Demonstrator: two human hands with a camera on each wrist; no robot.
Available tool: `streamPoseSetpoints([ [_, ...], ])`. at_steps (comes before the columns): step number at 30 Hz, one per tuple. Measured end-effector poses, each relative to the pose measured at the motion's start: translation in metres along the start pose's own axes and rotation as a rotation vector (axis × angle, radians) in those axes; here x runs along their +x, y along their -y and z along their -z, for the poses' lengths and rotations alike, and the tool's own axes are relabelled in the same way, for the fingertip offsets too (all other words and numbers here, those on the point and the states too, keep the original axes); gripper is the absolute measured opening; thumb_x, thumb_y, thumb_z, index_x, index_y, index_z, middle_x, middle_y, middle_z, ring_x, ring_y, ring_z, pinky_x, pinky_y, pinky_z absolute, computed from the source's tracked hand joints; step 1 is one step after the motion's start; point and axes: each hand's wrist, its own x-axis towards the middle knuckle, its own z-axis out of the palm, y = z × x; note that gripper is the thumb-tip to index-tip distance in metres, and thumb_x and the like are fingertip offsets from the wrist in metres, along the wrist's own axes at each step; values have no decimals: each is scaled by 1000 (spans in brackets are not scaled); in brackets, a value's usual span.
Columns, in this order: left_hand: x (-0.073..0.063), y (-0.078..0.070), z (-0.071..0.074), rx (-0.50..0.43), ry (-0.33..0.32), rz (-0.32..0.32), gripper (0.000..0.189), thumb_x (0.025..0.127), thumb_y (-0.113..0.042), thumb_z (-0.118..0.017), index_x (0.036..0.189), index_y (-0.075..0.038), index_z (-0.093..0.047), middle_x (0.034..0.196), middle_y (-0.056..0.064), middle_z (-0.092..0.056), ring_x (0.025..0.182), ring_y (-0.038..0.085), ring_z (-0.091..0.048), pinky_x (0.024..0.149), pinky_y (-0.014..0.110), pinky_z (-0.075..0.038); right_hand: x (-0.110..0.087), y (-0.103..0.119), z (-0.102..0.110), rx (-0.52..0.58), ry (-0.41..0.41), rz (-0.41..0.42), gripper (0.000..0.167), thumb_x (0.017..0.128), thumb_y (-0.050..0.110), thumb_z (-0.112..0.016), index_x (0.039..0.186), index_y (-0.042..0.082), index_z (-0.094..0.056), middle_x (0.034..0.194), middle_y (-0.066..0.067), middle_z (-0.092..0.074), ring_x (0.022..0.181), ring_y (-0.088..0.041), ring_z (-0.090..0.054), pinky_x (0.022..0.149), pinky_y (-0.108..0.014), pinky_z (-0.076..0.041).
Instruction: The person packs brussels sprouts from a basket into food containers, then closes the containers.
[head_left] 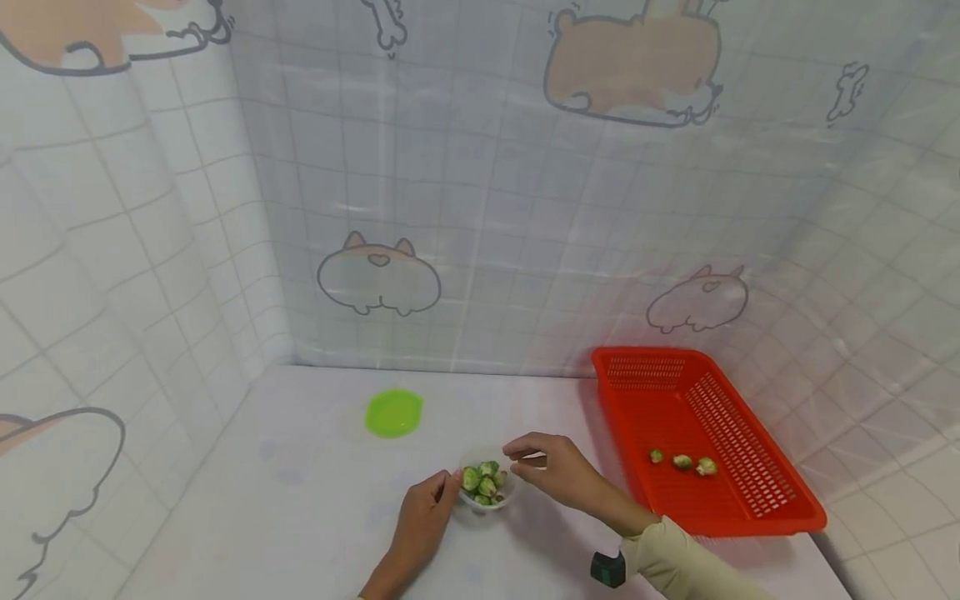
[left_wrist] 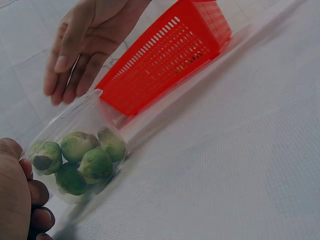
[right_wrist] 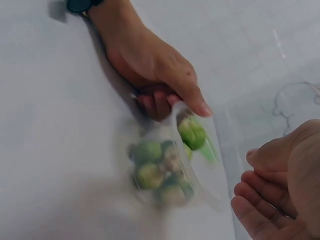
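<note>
The rim of a clear bowl (head_left: 480, 507) is gripped by the left hand (head_left: 425, 512), with the thumb over the edge and the fingers curled beneath it on the outside. Nothing is held in the right hand (head_left: 558, 471); its fingers are relaxed and lightly bent, and in the right wrist view it is seen near the bowl but apart from it.

The bowl is placed between the two hands: to the right of the left one, and to the left of the right one, slightly nearer the person. Being round, it is given no long axis. It appears to be set upright on the white tabletop (head_left: 315, 508), with several Brussels sprouts (head_left: 487, 486) heaped inside.

On the other side of the right hand, a red basket (head_left: 806, 515) is set, its length slanted away from the person. Three loose sprouts (head_left: 682, 462) are spread in a row across its floor, roughly level with that hand. Bowl and basket are thus parted by the right hand, which is judged the better placed for reaching either.

Farther back, beyond the left hand, a bright green disc (head_left: 393, 412) is seen lying flat.
</note>
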Motion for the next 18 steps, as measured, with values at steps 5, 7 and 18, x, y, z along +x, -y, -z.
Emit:
streamPoseSetpoints([
  [5,-1,-2,0,-3,8,7,51,101,-58,-50,70,-17,-50,58,-7,-41,53,7,-38,49,22,-32,-11,-8,19,5,-55,-15,21,93,11,-74,114,16,-73,114,-8,-72,105,-24,-71,87,-30,-56],
  [7,-1,-1,0,0,10,9,51,101,-58,-50,70,-17,-50,59,-7,-41,53,7,-39,49,22,-33,-14,-12,26,7,-70,-20,21,93,11,-74,113,16,-73,113,-7,-73,105,-25,-71,87,-30,-56],
  [18,-1,1,-1,6,4,19,52,99,-60,-51,70,-17,-50,58,-6,-40,53,8,-39,49,23,-33,-38,-16,60,41,-122,-75,23,92,10,-74,115,10,-72,117,-10,-71,105,-24,-70,86,-31,-56],
])
